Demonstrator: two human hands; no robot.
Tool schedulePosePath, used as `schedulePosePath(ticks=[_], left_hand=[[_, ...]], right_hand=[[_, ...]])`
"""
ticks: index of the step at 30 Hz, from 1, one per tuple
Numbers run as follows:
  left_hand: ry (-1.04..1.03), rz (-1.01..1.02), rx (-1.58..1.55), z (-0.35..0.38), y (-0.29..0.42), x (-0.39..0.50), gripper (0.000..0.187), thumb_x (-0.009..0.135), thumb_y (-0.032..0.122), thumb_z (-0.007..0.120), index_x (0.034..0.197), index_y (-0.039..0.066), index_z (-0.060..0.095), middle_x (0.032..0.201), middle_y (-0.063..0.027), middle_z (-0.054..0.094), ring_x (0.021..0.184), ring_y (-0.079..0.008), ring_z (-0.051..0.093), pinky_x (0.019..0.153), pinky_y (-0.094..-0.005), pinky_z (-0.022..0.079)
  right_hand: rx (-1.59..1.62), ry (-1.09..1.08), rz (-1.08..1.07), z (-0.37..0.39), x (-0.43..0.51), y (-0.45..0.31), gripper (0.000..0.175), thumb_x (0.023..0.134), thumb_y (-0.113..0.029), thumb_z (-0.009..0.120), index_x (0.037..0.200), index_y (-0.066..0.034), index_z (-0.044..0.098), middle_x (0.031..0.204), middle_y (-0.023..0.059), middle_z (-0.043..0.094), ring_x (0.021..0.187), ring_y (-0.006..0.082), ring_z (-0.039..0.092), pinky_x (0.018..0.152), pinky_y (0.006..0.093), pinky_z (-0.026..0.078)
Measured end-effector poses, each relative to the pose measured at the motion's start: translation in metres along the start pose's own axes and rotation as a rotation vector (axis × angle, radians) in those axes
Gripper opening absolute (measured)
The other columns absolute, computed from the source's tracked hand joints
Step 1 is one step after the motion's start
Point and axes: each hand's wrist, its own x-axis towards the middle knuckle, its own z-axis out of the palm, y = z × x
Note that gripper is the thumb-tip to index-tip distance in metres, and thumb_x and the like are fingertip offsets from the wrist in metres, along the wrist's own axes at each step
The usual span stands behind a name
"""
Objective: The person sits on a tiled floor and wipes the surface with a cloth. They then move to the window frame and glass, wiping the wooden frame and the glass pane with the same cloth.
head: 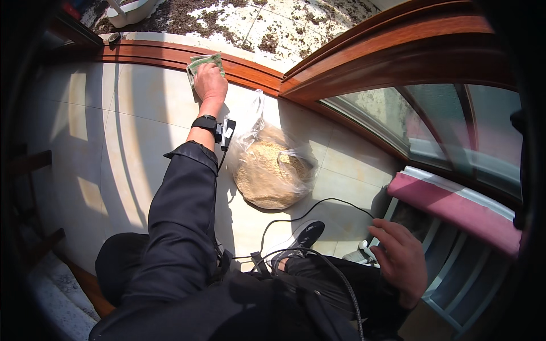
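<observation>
My left hand point(210, 83) presses a folded green and pale cloth point(204, 64) against the grooved wooden door sill point(158, 55). A device on a black strap is worn on that wrist, with a cable running from it. My right hand point(399, 255) hangs above my knee at the right, fingers apart and slightly bent, holding nothing. Between the hands, on the tiled floor, stands a clear plastic bag point(275, 170) of tan grainy material, its gathered top near the sill.
A wood-framed glass door point(384, 64) stands at the upper right. Beside my right hand is a rack point(452, 273) with pink cloth point(448, 209) over it. A black cable point(294, 219) loops across the floor by my shoe point(305, 238). Dark debris point(268, 42) covers the tiles beyond the sill.
</observation>
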Motion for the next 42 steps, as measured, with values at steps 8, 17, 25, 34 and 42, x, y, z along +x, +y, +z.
schedulePosePath(ticks=[8, 17, 25, 34, 42], left_hand=[[-0.321, 0.189, -0.160, 0.013, 0.058, -0.025, 0.014, 0.081, 0.007, 0.077, 0.094, 0.009, 0.082, 0.115, -0.0073, 0.080, 0.122, -0.0260, 0.071, 0.099, -0.0376, 0.060], [0.009, -0.009, -0.076, 0.015, -0.034, 0.029, 0.026, 0.089, -0.003, 0.065, 0.110, 0.003, 0.077, 0.137, -0.0106, 0.073, 0.136, -0.0344, 0.062, 0.114, -0.0421, 0.053], [-0.217, 0.320, -0.197, 0.046, 0.067, -0.010, 0.038, 0.085, -0.005, 0.064, 0.118, 0.008, 0.076, 0.134, -0.0082, 0.074, 0.137, -0.0321, 0.063, 0.117, -0.0418, 0.049], [0.047, 0.087, -0.037, 0.021, -0.047, 0.053, 0.029, 0.091, -0.001, 0.063, 0.114, 0.007, 0.078, 0.135, -0.0090, 0.074, 0.138, -0.0337, 0.061, 0.120, -0.0471, 0.045], [-0.157, 0.277, -0.157, 0.028, 0.029, -0.016, 0.024, 0.089, 0.003, 0.067, 0.109, 0.009, 0.077, 0.135, -0.0062, 0.073, 0.136, -0.0326, 0.062, 0.120, -0.0477, 0.046]], right_hand=[[0.000, -0.009, -0.068, 0.001, 0.019, 0.001, 0.040, 0.086, -0.006, 0.082, 0.125, -0.0046, 0.073, 0.130, 0.0158, 0.073, 0.112, 0.0368, 0.073, 0.089, 0.0450, 0.060], [0.009, -0.055, -0.010, 0.002, 0.024, 0.004, 0.039, 0.087, -0.007, 0.081, 0.124, -0.0048, 0.074, 0.130, 0.0145, 0.073, 0.112, 0.0367, 0.072, 0.089, 0.0449, 0.060], [0.017, -0.067, -0.008, 0.002, 0.037, 0.003, 0.039, 0.086, -0.007, 0.082, 0.124, -0.0052, 0.074, 0.130, 0.0144, 0.073, 0.112, 0.0366, 0.072, 0.088, 0.0452, 0.060], [0.035, -0.089, 0.042, 0.003, 0.029, 0.008, 0.039, 0.086, -0.007, 0.082, 0.124, -0.0038, 0.074, 0.129, 0.0148, 0.074, 0.112, 0.0369, 0.072, 0.091, 0.0449, 0.060], [-0.014, -0.094, 0.019, 0.003, 0.036, 0.006, 0.040, 0.085, -0.009, 0.082, 0.124, -0.0050, 0.074, 0.131, 0.0147, 0.074, 0.114, 0.0370, 0.072, 0.092, 0.0452, 0.060]])
